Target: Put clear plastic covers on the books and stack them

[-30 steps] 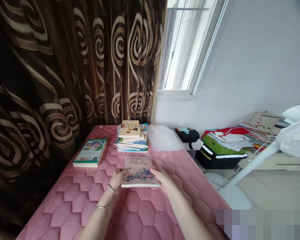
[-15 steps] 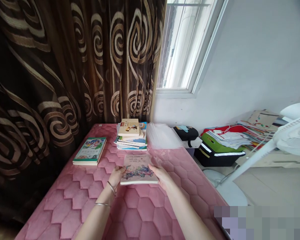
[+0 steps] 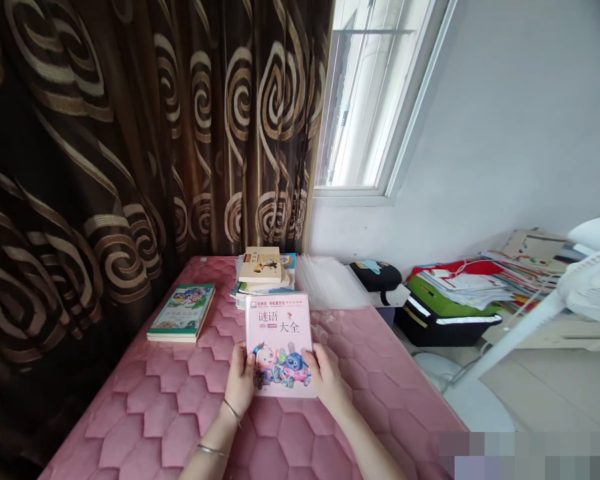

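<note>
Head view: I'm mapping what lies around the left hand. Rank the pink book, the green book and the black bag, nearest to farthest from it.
From the left hand:
1. pink book, held in it, to its right.
2. green book, up-left on the pink quilted surface.
3. black bag, far right, beyond the surface's edge.

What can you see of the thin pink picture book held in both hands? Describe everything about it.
The thin pink picture book is a softcover with a glossy paper cover, closed, front facing the camera. Dark characters sit across its upper half; cartoon animal figures fill the lower half. It is tilted up, raised above the pink quilted surface. The left hand grips its lower left edge, the right hand its lower right edge. Its top edge overlaps the view of the stack of books behind.
</note>
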`<state>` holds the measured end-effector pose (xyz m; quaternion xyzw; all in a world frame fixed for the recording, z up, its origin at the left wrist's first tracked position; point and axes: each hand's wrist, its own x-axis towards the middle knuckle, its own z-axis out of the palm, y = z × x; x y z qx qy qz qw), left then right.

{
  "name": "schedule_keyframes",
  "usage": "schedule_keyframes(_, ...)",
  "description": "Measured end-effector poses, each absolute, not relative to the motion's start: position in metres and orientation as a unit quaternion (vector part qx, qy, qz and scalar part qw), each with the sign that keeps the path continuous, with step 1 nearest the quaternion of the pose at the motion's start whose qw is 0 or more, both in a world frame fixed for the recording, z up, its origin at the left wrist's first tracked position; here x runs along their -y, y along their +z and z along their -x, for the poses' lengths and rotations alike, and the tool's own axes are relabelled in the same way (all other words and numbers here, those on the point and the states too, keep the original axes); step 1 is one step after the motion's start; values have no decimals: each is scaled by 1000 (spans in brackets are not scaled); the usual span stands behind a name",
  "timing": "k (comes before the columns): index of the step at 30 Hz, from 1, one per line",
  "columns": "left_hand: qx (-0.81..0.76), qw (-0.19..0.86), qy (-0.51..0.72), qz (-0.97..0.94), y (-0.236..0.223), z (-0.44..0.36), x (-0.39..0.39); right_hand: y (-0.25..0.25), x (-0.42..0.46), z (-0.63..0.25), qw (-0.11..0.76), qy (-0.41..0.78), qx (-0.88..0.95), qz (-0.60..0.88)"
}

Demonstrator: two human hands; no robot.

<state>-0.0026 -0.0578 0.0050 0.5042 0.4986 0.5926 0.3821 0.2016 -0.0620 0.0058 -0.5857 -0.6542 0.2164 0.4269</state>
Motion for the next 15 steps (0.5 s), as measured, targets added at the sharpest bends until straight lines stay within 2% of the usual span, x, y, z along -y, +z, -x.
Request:
schedule_keyframes(5,-444,377,614,-533,18,5,56,2,51,-204,463,134,674,559)
schedule_keyframes(15,-449,359,596,-561,10,14,50,2,45,-212,424,152,710,541)
